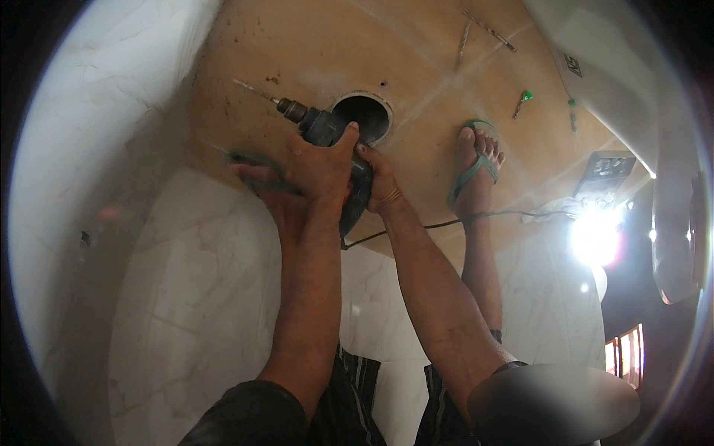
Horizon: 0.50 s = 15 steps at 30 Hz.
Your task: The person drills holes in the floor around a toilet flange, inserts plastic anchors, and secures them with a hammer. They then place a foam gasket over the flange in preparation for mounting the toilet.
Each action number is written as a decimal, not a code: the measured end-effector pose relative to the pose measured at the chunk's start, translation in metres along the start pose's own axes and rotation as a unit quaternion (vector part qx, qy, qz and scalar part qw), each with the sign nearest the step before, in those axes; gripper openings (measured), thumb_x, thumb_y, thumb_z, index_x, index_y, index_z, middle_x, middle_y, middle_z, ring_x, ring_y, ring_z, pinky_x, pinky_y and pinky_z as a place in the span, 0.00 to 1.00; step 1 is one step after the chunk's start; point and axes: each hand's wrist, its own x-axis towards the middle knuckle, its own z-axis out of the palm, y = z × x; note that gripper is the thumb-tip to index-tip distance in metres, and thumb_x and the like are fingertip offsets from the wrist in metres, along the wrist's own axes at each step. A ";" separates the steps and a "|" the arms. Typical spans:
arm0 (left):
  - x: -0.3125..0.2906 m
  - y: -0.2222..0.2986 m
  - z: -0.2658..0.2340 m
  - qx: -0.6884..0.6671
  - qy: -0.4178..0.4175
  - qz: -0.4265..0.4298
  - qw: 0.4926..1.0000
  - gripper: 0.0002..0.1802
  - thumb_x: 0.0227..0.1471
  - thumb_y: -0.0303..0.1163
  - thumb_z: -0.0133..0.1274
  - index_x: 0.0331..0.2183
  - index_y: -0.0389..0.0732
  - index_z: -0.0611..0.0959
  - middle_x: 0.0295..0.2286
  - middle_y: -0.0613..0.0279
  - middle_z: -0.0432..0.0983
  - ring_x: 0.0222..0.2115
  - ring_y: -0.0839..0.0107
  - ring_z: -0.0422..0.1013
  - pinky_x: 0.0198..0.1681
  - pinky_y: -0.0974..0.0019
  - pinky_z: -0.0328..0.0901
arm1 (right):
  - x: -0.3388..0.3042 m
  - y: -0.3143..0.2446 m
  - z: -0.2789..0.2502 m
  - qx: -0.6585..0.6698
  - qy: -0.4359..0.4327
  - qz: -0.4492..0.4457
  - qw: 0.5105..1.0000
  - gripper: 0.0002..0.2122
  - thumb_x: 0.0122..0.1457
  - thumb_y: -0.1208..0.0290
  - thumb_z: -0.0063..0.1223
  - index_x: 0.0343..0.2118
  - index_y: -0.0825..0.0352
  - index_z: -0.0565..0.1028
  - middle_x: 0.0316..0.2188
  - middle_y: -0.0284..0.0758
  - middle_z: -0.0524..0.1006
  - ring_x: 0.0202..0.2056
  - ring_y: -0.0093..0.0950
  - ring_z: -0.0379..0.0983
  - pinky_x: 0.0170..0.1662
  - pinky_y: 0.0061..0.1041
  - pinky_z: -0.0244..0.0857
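Note:
I hold a dark corded power drill (320,128) in both hands, low over a tan tiled floor (416,171). My left hand (320,165) is closed round the front of its body, just behind the chuck (292,110). My right hand (381,178) grips the rear part, thumb along the top. A long thin drill bit (254,91) sticks out of the chuck toward the upper left; I cannot tell whether its tip touches the floor. Behind the drill is a round dark hole (364,117) in the floor, partly covered by my left thumb and the drill.
Two long drill bits (489,31) (464,43) lie at the far right. Nearer are two green-topped pieces (526,97) (572,104). The drill's black cord (439,224) runs right toward a grey case (608,167) beside a glaring lamp (595,236). My sandalled feet (483,152) (260,175) flank the drill. Marbled walls (97,111) stand left.

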 end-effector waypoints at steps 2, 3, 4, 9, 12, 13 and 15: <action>-0.001 0.002 -0.004 -0.024 -0.009 -0.012 1.000 0.45 0.36 0.55 0.73 0.44 0.28 0.75 0.38 0.42 0.78 0.39 0.46 0.78 0.46 0.51 0.72 | -0.002 -0.004 0.005 0.005 0.011 0.013 1.000 0.22 0.58 0.53 0.56 0.47 0.66 0.74 0.35 0.39 0.80 0.29 0.32 0.78 0.35 0.33 0.75; -0.004 0.006 -0.009 -0.044 -0.025 -0.026 0.998 0.46 0.37 0.54 0.73 0.47 0.28 0.74 0.40 0.40 0.77 0.40 0.46 0.78 0.47 0.52 0.71 | -0.006 -0.005 0.004 0.002 -0.004 0.022 1.000 0.22 0.58 0.54 0.57 0.48 0.66 0.74 0.35 0.39 0.80 0.29 0.33 0.78 0.35 0.33 0.75; -0.008 0.009 -0.014 -0.064 -0.042 -0.039 0.996 0.48 0.39 0.53 0.73 0.50 0.27 0.72 0.42 0.39 0.77 0.42 0.45 0.77 0.49 0.52 0.70 | -0.011 -0.007 0.002 -0.001 -0.018 0.030 0.999 0.21 0.58 0.56 0.57 0.48 0.67 0.74 0.36 0.40 0.80 0.30 0.33 0.78 0.34 0.34 0.75; -0.048 0.004 -0.062 -0.003 -0.079 -0.036 0.996 0.48 0.46 0.48 0.69 0.57 0.28 0.66 0.48 0.38 0.72 0.49 0.49 0.73 0.52 0.52 0.69 | -0.072 -0.006 0.005 -0.045 -0.045 0.068 0.996 0.20 0.55 0.64 0.63 0.47 0.71 0.75 0.36 0.41 0.80 0.32 0.34 0.79 0.34 0.36 0.76; -0.070 -0.020 -0.079 -0.242 -0.097 0.024 0.965 0.45 0.50 0.47 0.66 0.59 0.30 0.64 0.49 0.42 0.71 0.50 0.51 0.72 0.51 0.51 0.69 | -0.122 -0.025 0.032 -0.175 -0.054 0.067 0.981 0.22 0.53 0.66 0.66 0.48 0.71 0.75 0.37 0.40 0.80 0.35 0.34 0.80 0.38 0.36 0.75; -0.072 -0.028 -0.084 -0.364 -0.129 0.035 0.922 0.45 0.51 0.46 0.66 0.60 0.31 0.64 0.50 0.44 0.70 0.51 0.52 0.71 0.51 0.51 0.70 | -0.137 -0.034 0.045 -0.227 -0.043 0.073 0.970 0.23 0.53 0.65 0.66 0.49 0.72 0.75 0.37 0.39 0.80 0.36 0.34 0.80 0.39 0.36 0.75; -0.074 -0.031 -0.094 -0.528 -0.215 -0.051 0.820 0.43 0.54 0.45 0.64 0.61 0.33 0.63 0.51 0.46 0.69 0.52 0.54 0.70 0.51 0.51 0.70 | -0.158 -0.041 0.060 -0.351 -0.037 0.010 0.936 0.26 0.52 0.64 0.67 0.52 0.72 0.74 0.38 0.41 0.80 0.38 0.36 0.80 0.42 0.36 0.75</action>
